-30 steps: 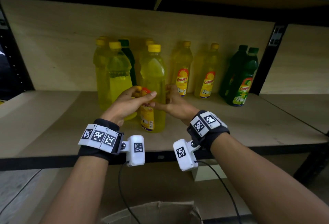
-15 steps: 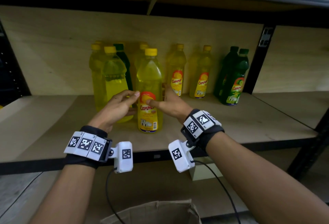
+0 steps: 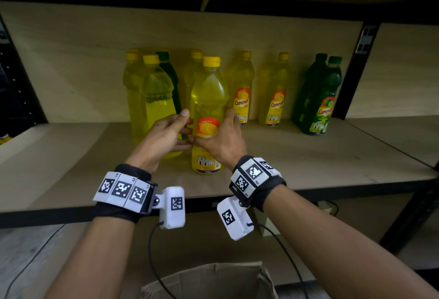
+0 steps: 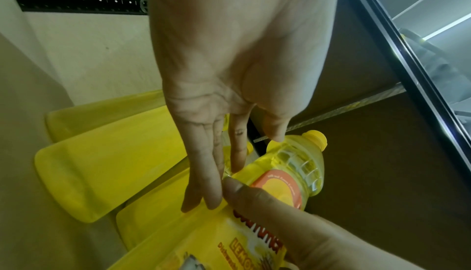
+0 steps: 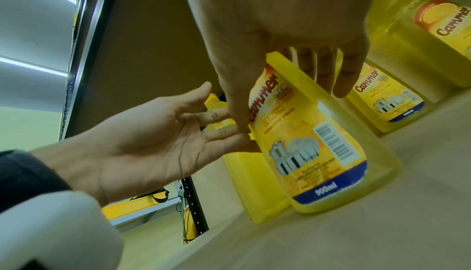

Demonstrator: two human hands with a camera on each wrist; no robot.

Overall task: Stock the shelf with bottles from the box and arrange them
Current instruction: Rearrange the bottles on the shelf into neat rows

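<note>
A yellow dish-liquid bottle (image 3: 209, 99) with a yellow cap stands upright near the front of the wooden shelf (image 3: 308, 163), its label facing me. My right hand (image 3: 221, 137) holds it low on the body: in the right wrist view the thumb (image 5: 238, 113) lies on the label's left edge and the fingers (image 5: 341, 76) curl round the far side. My left hand (image 3: 184, 130) is beside the bottle's left flank with straight fingers (image 4: 203, 183), their tips at the bottle (image 4: 288, 173) and next to the right thumb.
More yellow bottles (image 3: 154, 108) stand just left and behind, a dark green one (image 3: 166, 68) among them. Two labelled yellow bottles (image 3: 275, 99) and two green bottles (image 3: 320, 101) line the back right. An open cardboard box (image 3: 209, 282) sits below. A black post (image 3: 351, 73) bounds the bay.
The front bottle was turned so its label faces me instead of sideways. My left hand's fingers straightened off the bottle, while the right hand stayed on it.
</note>
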